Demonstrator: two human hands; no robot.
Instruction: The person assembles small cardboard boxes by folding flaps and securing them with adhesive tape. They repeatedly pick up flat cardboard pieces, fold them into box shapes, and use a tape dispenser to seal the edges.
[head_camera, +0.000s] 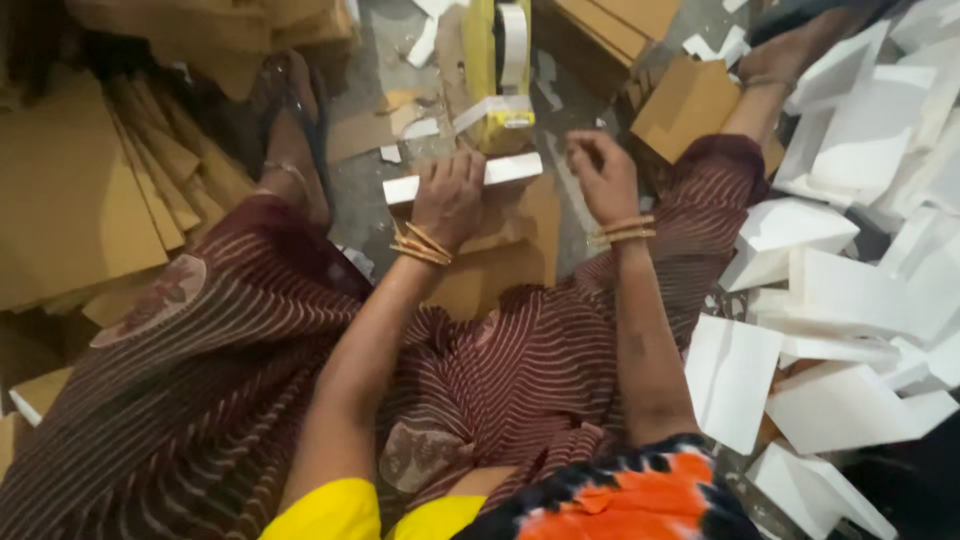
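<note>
Seated on the floor, knees spread, flat cardboard (500, 255) across the lap. Left hand (450, 198) clamped over a white foam strip (462, 178), pinning it along the cardboard's far edge, about 12 o'clock from the lap. Right hand (602, 175) at 3 o'clock of the strip, fingers curled in, nothing clearly pinched; possibly a tape end, too blurred to tell. Yellow tape dispenser (497, 70) directly at 12 o'clock beyond the strip, white tape hanging loose toward it.

Risks from here: strip sliding sideways under one-handed pressure, since only its middle is held and both ends stick out free. Foam snapping if pressed hard over the cardboard edge. Loose tape folding onto itself or catching a bangle (420, 245). White foam pieces (840, 300) heaped at 3 o'clock, close to the right elbow, easily knocked. Stacked cardboard sheets (80, 200) at 9 o'clock, beside a sandalled foot (292, 140).
</note>
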